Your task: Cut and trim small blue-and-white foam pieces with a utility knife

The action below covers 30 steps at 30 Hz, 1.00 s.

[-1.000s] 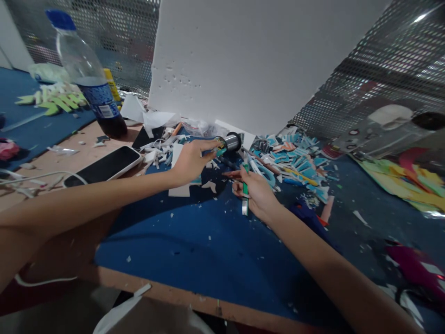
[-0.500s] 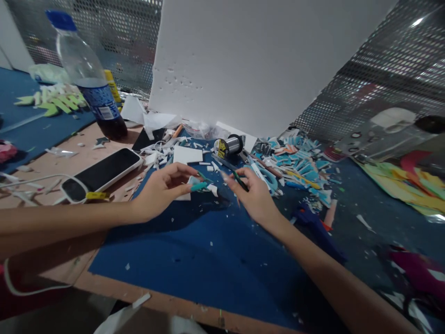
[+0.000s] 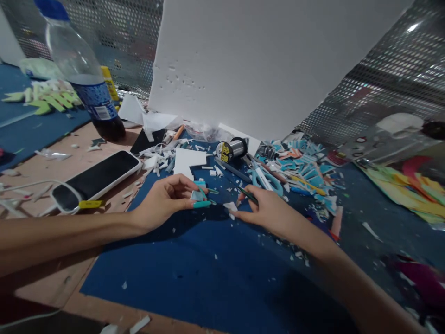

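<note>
My left hand hovers over the blue mat with its fingers curled round a small teal and white foam piece. My right hand is just to its right, pinched on a thin dark green tool whose tip points toward the left hand. A small white scrap lies on the mat between the two hands. A silver wire spool with a yellow label lies behind them.
A large white foam board leans against the perforated metal wall. A phone with a cable lies at the left, a cola bottle behind it. Teal scissors, blue and white scraps, a dark pen.
Both hands have drawn back from the spool toward me and come close together over the mat. The right hand's green tool has turned from upright to nearly flat.
</note>
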Each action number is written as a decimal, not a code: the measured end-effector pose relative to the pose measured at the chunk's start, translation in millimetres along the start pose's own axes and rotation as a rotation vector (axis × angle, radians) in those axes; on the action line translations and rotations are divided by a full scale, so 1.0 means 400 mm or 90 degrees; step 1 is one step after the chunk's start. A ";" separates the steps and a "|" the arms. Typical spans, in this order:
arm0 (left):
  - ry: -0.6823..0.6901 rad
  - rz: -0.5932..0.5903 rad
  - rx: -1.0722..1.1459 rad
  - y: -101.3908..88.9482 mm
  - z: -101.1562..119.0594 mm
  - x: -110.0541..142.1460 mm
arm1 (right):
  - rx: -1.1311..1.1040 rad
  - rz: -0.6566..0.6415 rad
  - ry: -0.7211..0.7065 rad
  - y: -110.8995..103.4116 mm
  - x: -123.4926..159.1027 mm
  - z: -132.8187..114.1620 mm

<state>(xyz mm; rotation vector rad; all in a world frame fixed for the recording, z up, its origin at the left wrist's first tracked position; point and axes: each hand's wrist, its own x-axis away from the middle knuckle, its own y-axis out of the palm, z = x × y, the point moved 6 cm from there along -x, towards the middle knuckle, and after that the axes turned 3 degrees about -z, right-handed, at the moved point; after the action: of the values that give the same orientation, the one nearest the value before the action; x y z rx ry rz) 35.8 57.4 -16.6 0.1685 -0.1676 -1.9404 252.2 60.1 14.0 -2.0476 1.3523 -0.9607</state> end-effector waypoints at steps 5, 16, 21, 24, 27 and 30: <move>-0.004 0.011 0.018 -0.005 -0.005 -0.001 | -0.004 0.055 0.073 -0.041 0.035 0.001; 0.037 0.041 0.025 -0.010 0.008 0.003 | -0.368 0.117 -0.139 0.001 0.055 -0.082; 0.061 0.032 0.021 -0.007 0.017 0.005 | -0.305 -0.008 -0.147 0.054 0.067 -0.087; 0.081 0.025 0.013 -0.004 0.021 0.006 | -0.217 -0.036 -0.185 0.068 0.070 -0.093; 0.094 0.021 0.005 -0.002 0.024 0.007 | -0.152 -0.053 -0.200 0.075 0.068 -0.096; 0.109 0.016 0.002 -0.002 0.026 0.007 | -0.105 -0.047 -0.200 0.075 0.067 -0.095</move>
<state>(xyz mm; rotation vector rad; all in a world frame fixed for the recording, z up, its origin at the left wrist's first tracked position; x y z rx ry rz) 32.1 55.2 -6.5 0.3321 -0.0584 -1.8907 212.2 23.0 23.6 -2.2707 1.2280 -0.5407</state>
